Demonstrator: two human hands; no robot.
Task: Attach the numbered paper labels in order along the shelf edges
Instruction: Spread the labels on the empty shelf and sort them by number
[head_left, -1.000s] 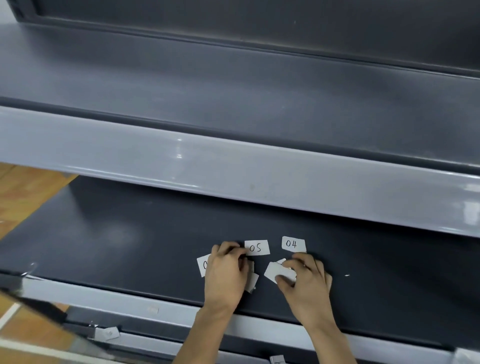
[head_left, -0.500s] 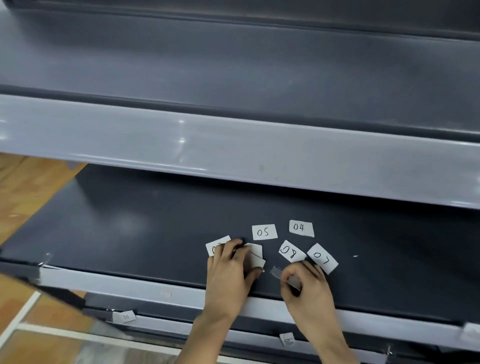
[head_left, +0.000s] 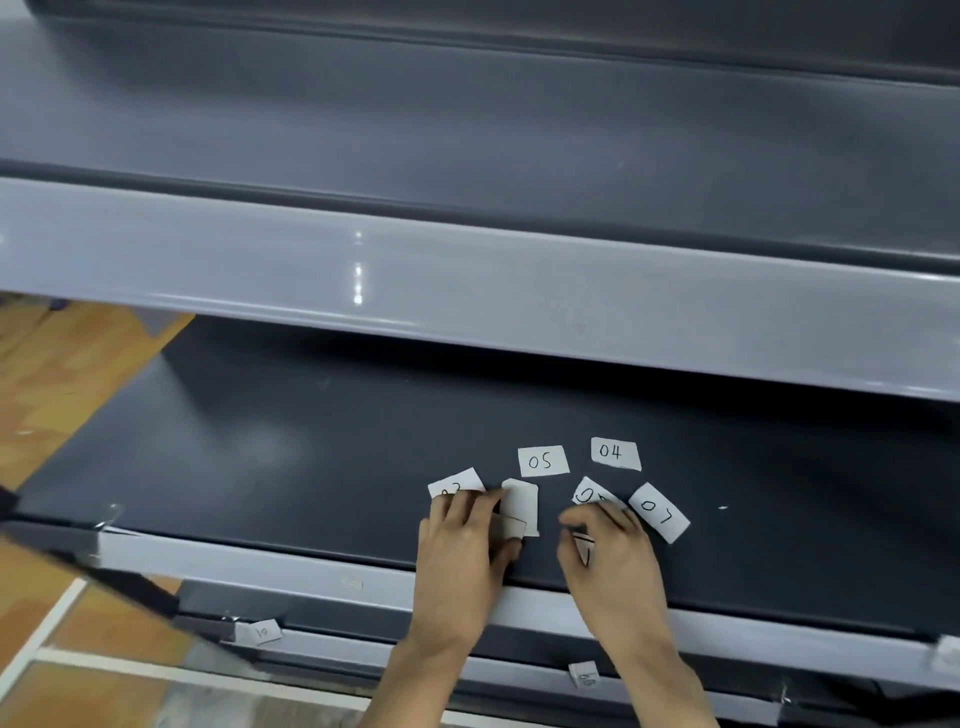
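Near the lower shelf's (head_left: 311, 467) front edge, one small label (head_left: 583, 546) is pinched by the right hand (head_left: 610, 556), a blank-side label (head_left: 521, 501) gripped by the left hand (head_left: 460, 545); label 05 (head_left: 543, 461), label 04 (head_left: 614, 453) and label 07 (head_left: 658, 512) lie loose behind. A brushing wrist could scatter them, breaking the order.

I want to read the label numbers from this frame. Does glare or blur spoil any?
Head view: glare spots sit on the upper shelf edge, off the paper; labels 05, 04 and 07 read sharp; the label under the left hand and the label in the right hand are partly hidden.
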